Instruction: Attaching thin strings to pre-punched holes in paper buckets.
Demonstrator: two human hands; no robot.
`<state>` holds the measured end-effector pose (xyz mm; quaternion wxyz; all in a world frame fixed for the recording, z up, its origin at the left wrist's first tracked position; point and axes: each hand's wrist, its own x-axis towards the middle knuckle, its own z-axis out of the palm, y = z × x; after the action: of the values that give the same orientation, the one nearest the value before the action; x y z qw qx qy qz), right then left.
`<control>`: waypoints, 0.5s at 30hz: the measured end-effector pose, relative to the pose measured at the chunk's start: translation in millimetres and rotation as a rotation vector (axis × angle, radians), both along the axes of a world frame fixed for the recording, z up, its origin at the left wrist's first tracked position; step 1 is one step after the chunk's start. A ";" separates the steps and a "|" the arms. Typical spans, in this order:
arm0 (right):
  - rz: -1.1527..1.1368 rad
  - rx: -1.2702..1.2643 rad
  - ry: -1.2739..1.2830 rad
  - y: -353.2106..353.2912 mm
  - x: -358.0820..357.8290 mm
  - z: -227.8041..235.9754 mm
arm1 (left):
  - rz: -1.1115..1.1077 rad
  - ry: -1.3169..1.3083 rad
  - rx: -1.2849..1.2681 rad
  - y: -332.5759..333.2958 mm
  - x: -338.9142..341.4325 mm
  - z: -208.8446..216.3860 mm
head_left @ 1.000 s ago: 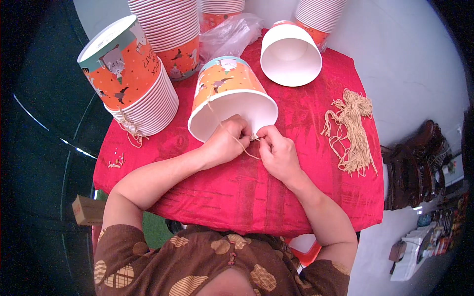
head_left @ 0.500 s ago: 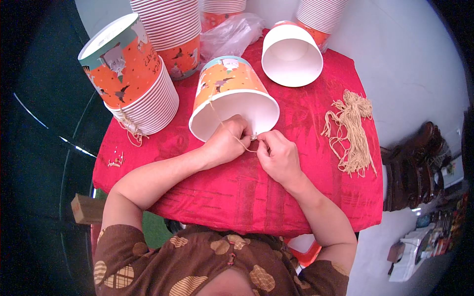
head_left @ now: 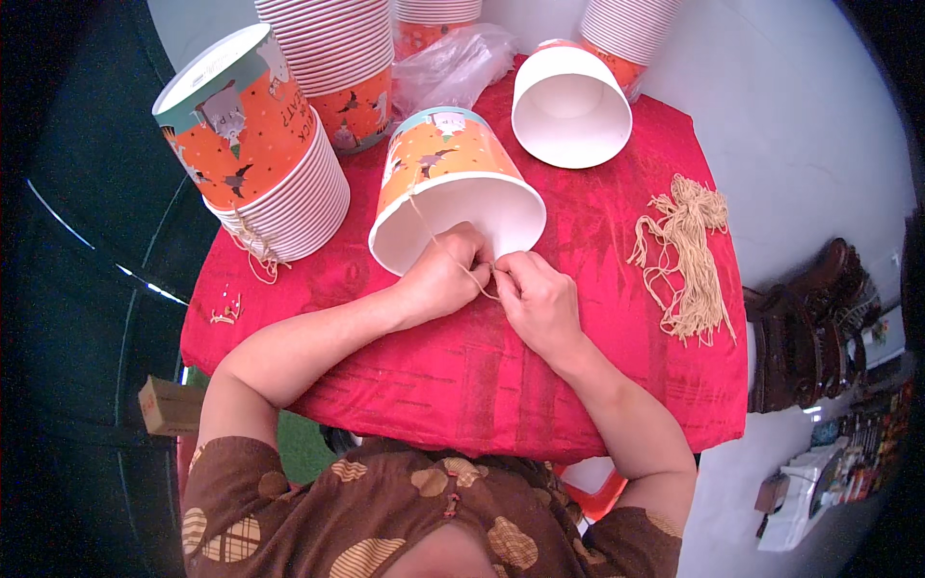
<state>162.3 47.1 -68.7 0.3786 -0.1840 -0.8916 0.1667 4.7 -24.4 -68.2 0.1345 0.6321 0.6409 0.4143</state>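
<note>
An orange paper bucket (head_left: 453, 154) with a teal band lies on its side in front of me, its white mouth toward me. A tan cord (head_left: 424, 223) comes from the bucket's upper rim and hangs across its mouth to my fingers. My left hand (head_left: 445, 273) is at the lower rim with its fingers curled partly inside the mouth, closed on the cord. My right hand (head_left: 536, 297) meets it from the right, thumb and forefinger pinched on the cord's end. The fingertips touch, and they hide the exact spot where the cord is held.
A bundle of tan cords (head_left: 689, 260) lies at the right. Stacked buckets (head_left: 279, 193) stand at the left, with cord hanging from their rims. More stacks and a clear plastic bag (head_left: 453, 67) are behind. Another bucket (head_left: 570, 108) lies at the back right on the red tablecloth (head_left: 414, 385).
My right hand has shifted slightly left and up, closer against my left fingertips. The left hand and the bucket have stayed almost in place.
</note>
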 end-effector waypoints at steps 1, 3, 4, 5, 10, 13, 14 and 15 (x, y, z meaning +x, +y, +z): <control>0.001 -0.001 0.002 -0.3 -0.3 -0.1 | 0.011 -0.001 -0.007 -0.9 0.5 2.2; 0.002 -0.024 0.009 -0.9 -0.9 -0.1 | 0.018 -0.013 -0.025 -1.9 1.7 6.6; 0.002 -0.024 0.010 -1.3 -0.9 0.3 | 0.022 -0.028 -0.043 -1.9 1.9 8.2; -0.003 -0.035 -0.011 -2.0 -0.6 1.2 | 0.022 -0.027 -0.043 -2.2 2.3 9.8; 0.027 -0.052 -0.029 -0.3 0.4 2.6 | 0.044 -0.015 -0.017 -1.5 2.4 6.8; 0.045 -0.030 -0.020 2.0 1.5 1.2 | 0.049 -0.050 -0.010 -1.1 3.2 7.1; 0.047 -0.019 -0.047 2.6 2.0 0.7 | 0.048 -0.049 -0.011 -1.0 3.3 7.0; 0.050 -0.008 -0.073 3.1 2.2 0.0 | 0.046 -0.048 -0.012 -1.0 3.3 6.9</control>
<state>164.5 50.2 -68.7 0.3406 -0.1692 -0.9086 0.1729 8.1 -25.3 -61.3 0.1436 0.6062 0.6544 0.4285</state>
